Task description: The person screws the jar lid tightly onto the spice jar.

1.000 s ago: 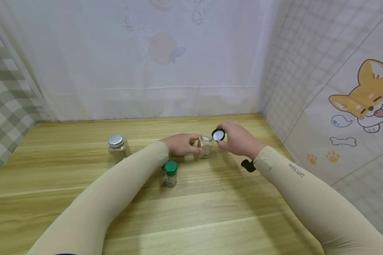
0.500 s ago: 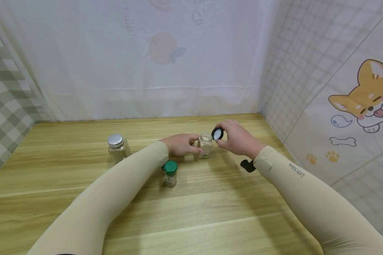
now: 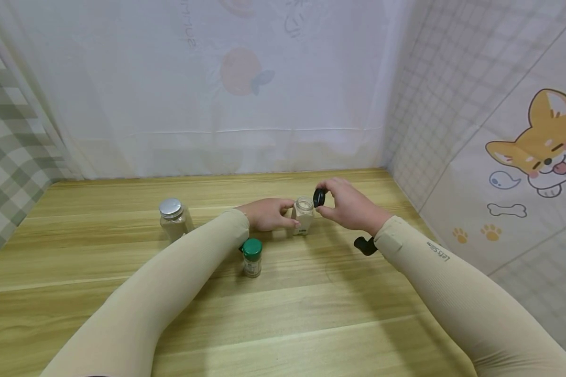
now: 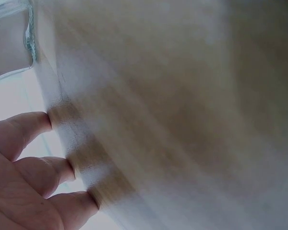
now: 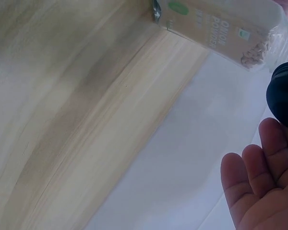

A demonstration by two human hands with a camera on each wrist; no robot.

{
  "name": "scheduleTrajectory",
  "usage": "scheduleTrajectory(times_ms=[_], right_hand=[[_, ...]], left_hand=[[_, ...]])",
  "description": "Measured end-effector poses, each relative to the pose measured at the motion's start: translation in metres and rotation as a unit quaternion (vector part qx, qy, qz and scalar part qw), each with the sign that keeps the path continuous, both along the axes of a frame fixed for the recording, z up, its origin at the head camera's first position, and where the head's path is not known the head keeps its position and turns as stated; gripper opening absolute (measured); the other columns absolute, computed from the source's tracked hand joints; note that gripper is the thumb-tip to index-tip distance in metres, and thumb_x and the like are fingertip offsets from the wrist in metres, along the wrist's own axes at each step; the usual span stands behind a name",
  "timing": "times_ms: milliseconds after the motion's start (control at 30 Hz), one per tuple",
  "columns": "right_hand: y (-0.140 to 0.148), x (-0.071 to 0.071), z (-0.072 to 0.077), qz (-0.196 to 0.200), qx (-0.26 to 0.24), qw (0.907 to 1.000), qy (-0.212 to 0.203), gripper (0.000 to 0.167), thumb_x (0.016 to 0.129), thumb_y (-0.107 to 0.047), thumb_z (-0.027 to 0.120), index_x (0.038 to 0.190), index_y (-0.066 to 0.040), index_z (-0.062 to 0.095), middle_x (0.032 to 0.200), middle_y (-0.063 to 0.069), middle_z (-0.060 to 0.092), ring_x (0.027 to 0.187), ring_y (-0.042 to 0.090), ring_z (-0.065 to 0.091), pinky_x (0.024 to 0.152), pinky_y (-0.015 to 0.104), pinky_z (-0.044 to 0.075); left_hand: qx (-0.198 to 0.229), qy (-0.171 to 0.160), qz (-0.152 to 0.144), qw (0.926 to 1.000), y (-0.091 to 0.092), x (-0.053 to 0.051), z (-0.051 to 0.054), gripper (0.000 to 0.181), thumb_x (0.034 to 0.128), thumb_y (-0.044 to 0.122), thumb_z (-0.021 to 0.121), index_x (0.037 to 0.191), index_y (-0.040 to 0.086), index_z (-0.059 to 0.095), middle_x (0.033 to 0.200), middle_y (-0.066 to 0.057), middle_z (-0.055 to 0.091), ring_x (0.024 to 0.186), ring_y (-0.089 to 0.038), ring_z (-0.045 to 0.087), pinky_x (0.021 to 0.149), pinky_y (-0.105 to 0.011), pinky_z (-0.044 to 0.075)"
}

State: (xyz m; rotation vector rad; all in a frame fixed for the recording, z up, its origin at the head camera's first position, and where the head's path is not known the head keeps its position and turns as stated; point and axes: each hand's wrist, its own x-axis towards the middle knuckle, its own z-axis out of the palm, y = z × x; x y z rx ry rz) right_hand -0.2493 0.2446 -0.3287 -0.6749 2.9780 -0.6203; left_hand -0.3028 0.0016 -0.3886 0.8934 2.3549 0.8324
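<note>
An uncapped clear jar of pale powder [image 3: 304, 217] stands upright near the table's back, gripped between the thumb and fingers of my left hand [image 3: 266, 214]. In the right wrist view, the jar [image 5: 221, 28] shows an onion powder label. Just right of its mouth, my right hand [image 3: 351, 206] pinches a black round lid [image 3: 319, 198] tilted on edge, apart from the jar. The left wrist view shows part of the jar [image 4: 9, 43] and several fingers of my left hand [image 4: 33, 177] touching the table.
A green-capped small jar [image 3: 252, 257] stands in front of my left wrist. Farther left is a silver-lidded jar [image 3: 173, 219], partly behind the left sleeve. A black object [image 3: 365, 245] lies beside the right sleeve. Cloth walls [image 3: 170, 104] border the wooden table [image 3: 283, 314].
The black lid has turned from showing its pale inside to standing nearly edge-on, and has shifted slightly left with my right hand. My left hand and the jar have stayed in place.
</note>
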Motion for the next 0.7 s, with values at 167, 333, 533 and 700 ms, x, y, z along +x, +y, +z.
scheduleTrajectory(times_ms=[167,333,533,700], right_hand=[[-0.0017,0.0006,0.0007,0.003,-0.006,0.9999,-0.009,0.045,0.098,-0.013,0.074,0.136,0.005,0.057,0.134,0.022,0.060,0.122,0.038,0.058,0.106,0.053,0.050],[-0.0025,0.0002,0.0010,0.002,-0.013,0.9998,-0.017,0.046,0.099,-0.014,0.074,0.136,0.005,0.056,0.136,0.023,0.059,0.123,0.038,0.058,0.107,0.052,0.051],[-0.0029,-0.0009,0.0001,0.007,-0.020,0.9995,-0.022,0.045,0.100,-0.013,0.072,0.136,0.007,0.055,0.137,0.025,0.058,0.127,0.039,0.058,0.107,0.053,0.051],[-0.0041,-0.0024,-0.0012,0.013,-0.030,0.9990,-0.029,0.046,0.100,-0.012,0.071,0.138,0.008,0.055,0.138,0.025,0.058,0.130,0.041,0.057,0.109,0.053,0.051]], left_hand=[[0.000,-0.004,0.001,1.0000,-0.0002,0.0004,0.0001,0.060,0.0992,0.054,0.067,0.153,0.034,0.050,0.160,-0.013,0.052,0.152,-0.034,0.045,0.125,-0.055,0.035],[-0.003,-0.005,0.002,1.0000,-0.0002,0.0007,0.0004,0.060,0.0989,0.055,0.067,0.153,0.036,0.050,0.160,-0.013,0.051,0.152,-0.034,0.045,0.125,-0.055,0.035],[-0.003,-0.004,0.001,1.0000,0.0000,0.0009,0.0009,0.058,0.0993,0.054,0.067,0.151,0.035,0.051,0.159,-0.013,0.053,0.151,-0.034,0.046,0.124,-0.054,0.036],[-0.005,-0.003,-0.001,1.0000,-0.0002,0.0012,0.0008,0.056,0.0994,0.054,0.067,0.150,0.036,0.051,0.158,-0.014,0.054,0.150,-0.033,0.047,0.123,-0.054,0.037]])
